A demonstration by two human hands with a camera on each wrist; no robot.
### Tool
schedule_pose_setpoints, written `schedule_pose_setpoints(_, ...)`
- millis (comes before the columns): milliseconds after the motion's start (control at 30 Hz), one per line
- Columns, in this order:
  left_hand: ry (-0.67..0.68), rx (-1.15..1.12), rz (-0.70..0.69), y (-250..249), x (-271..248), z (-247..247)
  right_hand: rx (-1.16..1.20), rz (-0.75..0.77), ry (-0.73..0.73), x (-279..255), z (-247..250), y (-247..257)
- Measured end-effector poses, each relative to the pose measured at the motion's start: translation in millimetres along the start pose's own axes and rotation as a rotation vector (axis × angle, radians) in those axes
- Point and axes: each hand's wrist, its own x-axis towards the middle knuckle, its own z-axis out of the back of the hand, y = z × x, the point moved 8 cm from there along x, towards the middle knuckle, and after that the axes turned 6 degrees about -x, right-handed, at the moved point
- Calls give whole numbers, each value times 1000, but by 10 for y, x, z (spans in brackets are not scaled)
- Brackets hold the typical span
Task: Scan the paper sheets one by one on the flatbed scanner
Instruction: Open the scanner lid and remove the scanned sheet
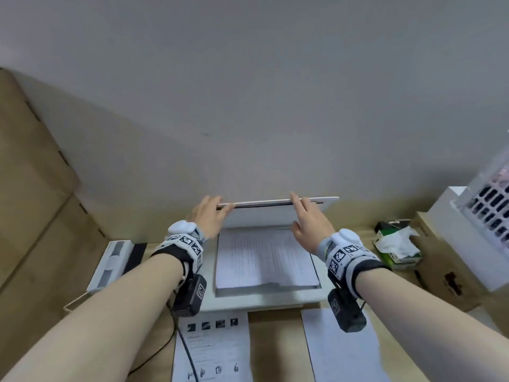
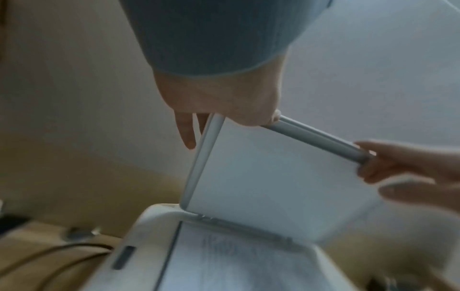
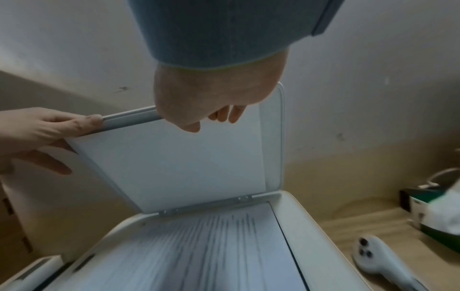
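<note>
While the scanner (image 1: 264, 299) sits open on the bench (image 1: 275, 334), the head view shows a printed sheet (image 1: 264, 260) lying on its glass, two more sheets just in front of it. Left wrist: the left hand (image 2: 224, 98) grips the raised lid (image 2: 273, 177) by its free edge. Right wrist: the right hand (image 3: 206, 98) curls over that same edge; a tissue box (image 3: 435, 212) holding tissues stands right of the scanner.

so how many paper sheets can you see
3: one sheet on the scanner glass, one printed sheet on the desk in front, one blank sheet beside it. More may be stacked underneath.
</note>
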Motion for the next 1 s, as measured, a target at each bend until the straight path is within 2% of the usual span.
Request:
schedule_pose_setpoints(100,-200,-335,163,50,139,72,-21,-12,-39,264,37,-5)
schedule_pose_setpoints(133,-220,-410,215,79,214,54,-19,-16,-39,373,3,-26)
schedule_pose_setpoints(267,-94,-520,355,367,466,-248,18,-15,-42,605,-287,-80)
schedule_pose_setpoints(367,27,-512,231,383,314,-503,35,-34,136,392,-803,-45)
schedule_pose_setpoints(433,174,-332,173,414,110,-759,43,-44,281,133,-1226,-12)
schedule_pose_setpoints(500,458,-108,147,545,-236,-1150,24,-32,378,-168,-1577,46)
schedule_pose_setpoints(567,738,156,65,681,-672,-1474,16,-8,406,-421,-1734,123)
schedule_pose_setpoints(600,803,288,3,724,-825,-1587,25,-19,400,-496,-1742,122)
schedule_pose_setpoints(667,777,437,-75,764,-1078,-1660,72,-65,391,-721,-1723,143)
schedule_pose_setpoints(733,724,486,-117,742,-1230,-1662,62,-95,394,-959,-1717,141)
schedule_pose_setpoints(833,761,611,-206,634,-1511,-1651,78,-132,394,-1287,-1682,154)
schedule_pose_setpoints(900,709,647,-243,483,-1617,-1642,132,-176,422,-1436,-1671,85)
schedule_pose_setpoints(933,639,593,-251,375,-1687,-1602,158,-209,437,-1560,-1663,69)
schedule_pose_setpoints(1000,488,333,-224,169,-1779,-1467,277,-307,418,-1810,-1613,31)
